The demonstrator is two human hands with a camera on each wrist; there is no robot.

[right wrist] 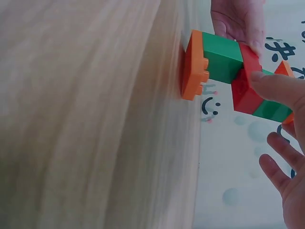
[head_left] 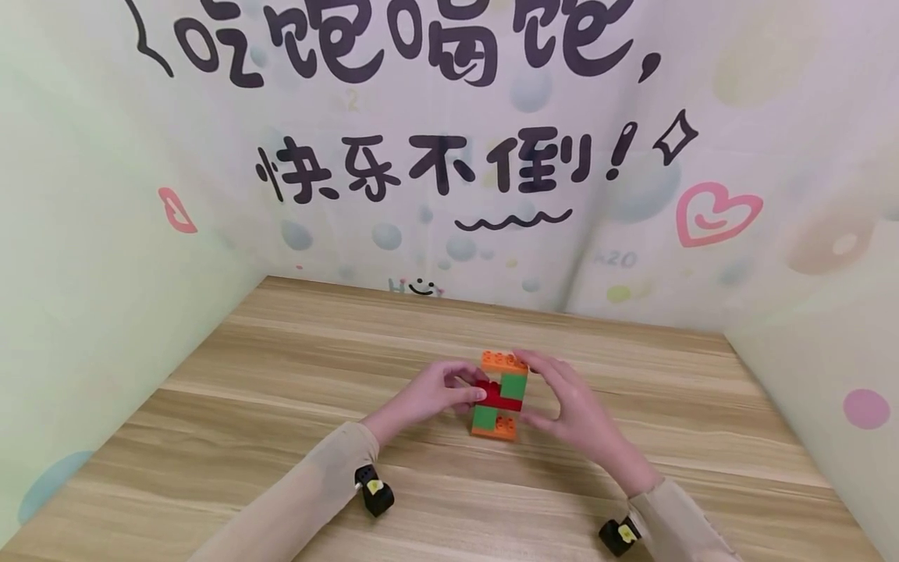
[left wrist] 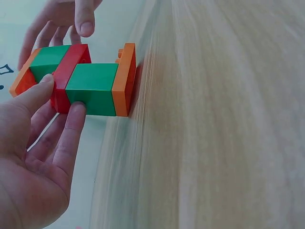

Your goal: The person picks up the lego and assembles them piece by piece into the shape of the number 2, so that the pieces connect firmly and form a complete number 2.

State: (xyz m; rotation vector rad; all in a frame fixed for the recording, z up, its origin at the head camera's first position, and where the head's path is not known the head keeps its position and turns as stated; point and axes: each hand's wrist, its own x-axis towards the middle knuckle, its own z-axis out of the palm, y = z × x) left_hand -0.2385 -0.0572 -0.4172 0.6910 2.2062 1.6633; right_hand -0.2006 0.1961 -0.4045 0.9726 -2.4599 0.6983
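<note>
A stack of toy building blocks stands upright on the wooden table. Its base is an orange brick (head_left: 505,428), then comes a green brick (left wrist: 91,90) at one end. Across the middle lies a red brick (head_left: 502,400); above it sit an upper green brick (head_left: 513,386) and a top orange brick (head_left: 495,361). My left hand (head_left: 428,393) pinches the red brick, thumb in front and fingers behind. On the other side, my right hand (head_left: 579,406) is spread around the stack. Its index finger reaches the top orange brick, while its thumb is close to the red brick, contact unclear.
Bare wood of the table (head_left: 295,367) surrounds the stack. A printed cloth backdrop (head_left: 421,156) rises behind the table's back edge, with pale walls on both sides. Each wrist carries a small black camera (head_left: 375,490).
</note>
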